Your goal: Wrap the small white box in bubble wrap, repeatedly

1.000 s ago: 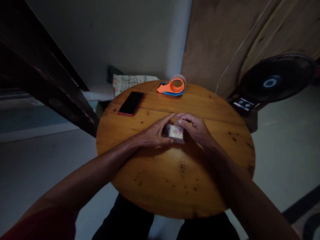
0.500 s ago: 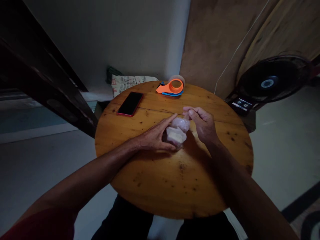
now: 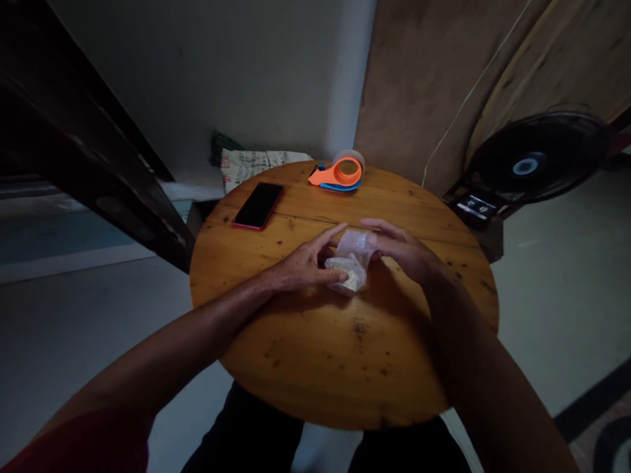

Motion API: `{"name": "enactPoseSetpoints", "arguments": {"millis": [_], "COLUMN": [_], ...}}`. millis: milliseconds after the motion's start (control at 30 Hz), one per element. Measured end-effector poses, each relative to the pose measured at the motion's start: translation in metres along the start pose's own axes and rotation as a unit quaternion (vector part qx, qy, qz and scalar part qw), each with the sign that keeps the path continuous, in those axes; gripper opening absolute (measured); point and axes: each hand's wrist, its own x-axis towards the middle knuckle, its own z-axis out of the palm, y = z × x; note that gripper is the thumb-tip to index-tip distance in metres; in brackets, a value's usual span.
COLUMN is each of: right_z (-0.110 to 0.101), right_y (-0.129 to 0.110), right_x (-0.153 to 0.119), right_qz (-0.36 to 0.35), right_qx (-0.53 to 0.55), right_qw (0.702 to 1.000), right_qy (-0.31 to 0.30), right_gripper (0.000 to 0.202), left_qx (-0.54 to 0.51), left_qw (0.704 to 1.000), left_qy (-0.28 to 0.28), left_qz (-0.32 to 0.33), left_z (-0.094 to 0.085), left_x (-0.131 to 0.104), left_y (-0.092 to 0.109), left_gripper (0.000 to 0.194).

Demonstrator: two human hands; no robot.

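Note:
A small whitish package [image 3: 351, 282] wrapped in clear bubble wrap lies on the round wooden table in front of me. My left hand [image 3: 310, 261] grips it from the left, thumb pressed on its near top and fingers around the far side. A loose flap of bubble wrap [image 3: 355, 242] stands up at the package's far side. At the flap's right edge my right hand [image 3: 407, 251] has its fingers on the plastic, with one finger stretched out above it; the thumb is hard to make out.
A tape dispenser [image 3: 340, 172] in orange and blue stands at the table's far edge. A phone [image 3: 258, 205] with a red edge lies at the far left. Behind the table is a printed sack [image 3: 246, 167]; a black fan [image 3: 532, 161] stands to the right.
My right hand has come down from its pinch above the package onto the flap's right edge. The flap now stands higher, and my left thumb has moved on top of the package.

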Motion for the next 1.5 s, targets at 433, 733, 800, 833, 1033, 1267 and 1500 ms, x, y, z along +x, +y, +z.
{"name": "enactPoseSetpoints", "arguments": {"millis": [433, 733, 800, 833, 1033, 1267, 1500], "right_z": [0.016, 0.009, 0.01, 0.01, 0.012, 0.028, 0.038], "right_y": [0.013, 0.015, 0.016, 0.017, 0.014, 0.0, 0.013], "right_x": [0.01, 0.015, 0.015, 0.015, 0.013, -0.001, -0.001], "right_qz": [-0.093, -0.086, -0.085, -0.085, -0.144, -0.139, -0.109], "right_qx": [0.002, 0.067, 0.08, 0.081, -0.047, -0.147, -0.247], "right_qw": [0.991, 0.976, 0.975, 0.976, 0.959, 0.973, 0.959], "right_qy": [0.097, 0.186, 0.187, 0.182, 0.238, 0.113, 0.083], "right_gripper": [0.02, 0.022, 0.021, 0.02, 0.021, 0.022, 0.026], "left_qx": [0.0, -0.035, -0.007, 0.008, -0.015, 0.004, 0.037], "left_qw": [1.0, 0.998, 0.998, 0.997, 0.996, 0.995, 0.997], "left_qy": [0.018, 0.039, 0.036, 0.032, 0.025, 0.08, 0.063], "left_qz": [-0.009, -0.034, -0.053, -0.065, -0.086, -0.05, -0.023], "left_z": [-0.002, -0.004, -0.004, -0.004, -0.003, -0.001, 0.0], "left_x": [-0.003, 0.0, 0.0, 0.0, 0.0, 0.003, 0.0], "left_y": [0.012, 0.015, 0.017, 0.017, 0.012, 0.002, 0.005], "left_gripper": [0.09, 0.05, 0.036, 0.033, 0.049, 0.086, 0.093]}}
